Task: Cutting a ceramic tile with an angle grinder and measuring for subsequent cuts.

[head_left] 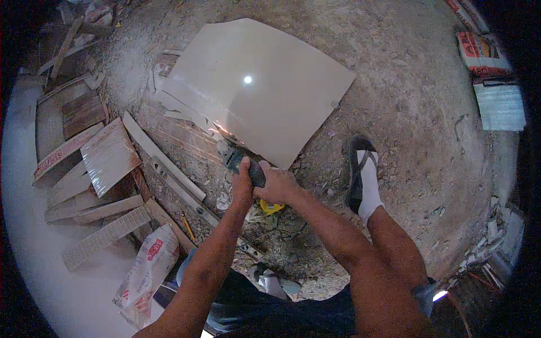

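Dark-bodied and compact, the angle grinder (248,168) is at the lower-left edge of a large beige tile (287,90); its disc cannot be made out clearly. Orange sparks (221,130) show at that edge, with fainter streaks running left.

Grip: both hands closed on the tool. The fingers of the left hand (242,185) are wrapped about the body, thumb uppermost, and are the nearer to the grinder head. The right hand (278,184) grips the rear end; its fingers are partly hidden.

Alignment: the grinder's long axis slants up and left from the fingers, roughly in line with the tile edge it meets. The tile lies ahead of both hands and extends to the right, its lowest corner just beside the right hand.

Surroundings: a yellow tape measure (272,208) is on the ground just below the right hand. Left of the left forearm lie a long metal spirit level (179,181), a yellow pencil (187,227) and a printed bag (147,270). Farther left, assorted tile offcuts (111,156) are heaped. To the right, a socked foot in a dark sandal (354,197) stands on rubble-strewn ground (417,146).
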`<state>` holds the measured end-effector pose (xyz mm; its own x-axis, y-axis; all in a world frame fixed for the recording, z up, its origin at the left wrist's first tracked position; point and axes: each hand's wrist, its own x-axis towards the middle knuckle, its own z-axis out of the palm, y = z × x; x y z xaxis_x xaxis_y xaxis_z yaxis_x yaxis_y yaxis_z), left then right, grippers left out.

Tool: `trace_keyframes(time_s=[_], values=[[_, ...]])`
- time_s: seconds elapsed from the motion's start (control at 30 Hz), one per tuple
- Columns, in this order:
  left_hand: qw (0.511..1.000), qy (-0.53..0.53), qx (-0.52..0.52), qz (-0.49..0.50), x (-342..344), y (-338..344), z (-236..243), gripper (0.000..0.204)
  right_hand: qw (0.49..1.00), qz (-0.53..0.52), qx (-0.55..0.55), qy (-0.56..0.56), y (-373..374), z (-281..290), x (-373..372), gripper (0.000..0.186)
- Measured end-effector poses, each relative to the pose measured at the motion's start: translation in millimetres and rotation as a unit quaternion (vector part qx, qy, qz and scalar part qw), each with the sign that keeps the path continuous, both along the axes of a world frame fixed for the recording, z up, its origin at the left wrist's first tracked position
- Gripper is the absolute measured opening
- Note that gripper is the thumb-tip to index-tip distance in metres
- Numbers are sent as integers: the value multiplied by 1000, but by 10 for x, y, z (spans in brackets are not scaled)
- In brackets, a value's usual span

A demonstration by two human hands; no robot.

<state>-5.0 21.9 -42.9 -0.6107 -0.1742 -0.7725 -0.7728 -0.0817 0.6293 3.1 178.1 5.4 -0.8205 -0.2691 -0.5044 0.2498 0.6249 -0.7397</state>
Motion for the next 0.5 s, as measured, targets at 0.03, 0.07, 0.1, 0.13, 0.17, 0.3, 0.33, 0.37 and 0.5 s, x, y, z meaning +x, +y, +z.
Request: trace_keyframes(time_s=[0.03, 0.07, 0.1, 0.13, 0.17, 0.3, 0.33, 0.37, 0.5], values=[[1000, 15, 13, -5, 2, 21, 51, 62, 1000, 1, 0, -1, -2, -10, 0, 76], [999, 29, 26, -11, 3, 35, 82, 58, 1000, 5, -3, -15, 1, -22, -3, 75], [999, 31, 25, -11, 1, 13, 64, 58, 1000, 8, -9, -25, 0, -5, -18, 74], [999, 28, 37, -5, -3, -9, 43, 56, 1000, 8, -10, -23, -10, 2, -18, 74], [998, 25, 50, 1, -4, -31, 22, 53, 1000, 1, -4, -10, -25, 4, -11, 74], [998, 33, 57, 16, 14, 76, 50, 55, 999, -21, 11, 26, -2, -47, 42, 73], [998, 31, 45, 8, 16, 33, 34, 57, 999, -20, 9, 27, 6, 13, 5, 73], [999, 29, 34, 0, 18, -12, 22, 59, 999, 11, -11, -32, 30, 71, -42, 84], [1000, -10, 2, -26, 39, 30, 25, 63, 998, 24, 10, -53, 59, -3, 17, 95]])
